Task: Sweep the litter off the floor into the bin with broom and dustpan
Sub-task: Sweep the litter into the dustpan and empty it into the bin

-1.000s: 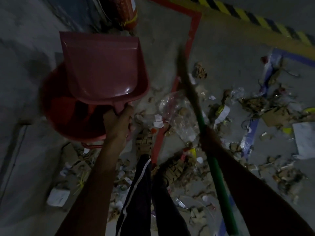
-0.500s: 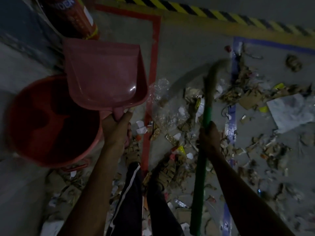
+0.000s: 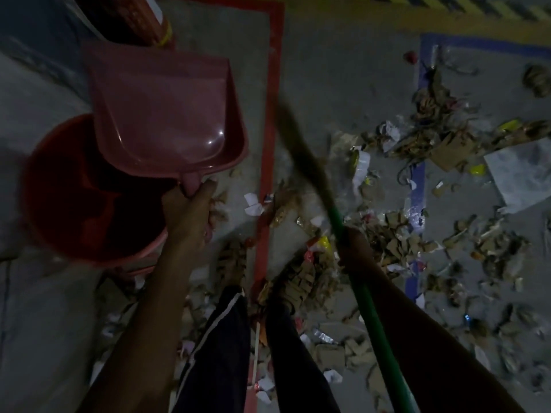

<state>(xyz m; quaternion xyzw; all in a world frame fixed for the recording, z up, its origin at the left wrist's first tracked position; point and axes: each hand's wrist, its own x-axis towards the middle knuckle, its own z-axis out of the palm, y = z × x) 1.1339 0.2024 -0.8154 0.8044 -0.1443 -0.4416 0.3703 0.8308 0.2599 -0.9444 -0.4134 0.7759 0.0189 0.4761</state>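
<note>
Over littered floor [image 3: 328,70], left hand [image 3: 190,210] grips dustpan [image 3: 164,114]; right hand [image 3: 354,251] grips broom [image 3: 369,305].

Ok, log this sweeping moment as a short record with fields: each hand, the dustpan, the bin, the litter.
left hand: grips the handle of the pink dustpan
right hand: grips the green broom handle
dustpan: raised, pan looks empty, overlapping the bin in view
red bin: on the floor at the left, inside dark, contents unclear
litter: cardboard scraps, paper and plastic spread over the floor, mostly right of the red floor line
broom head: blurred
</note>
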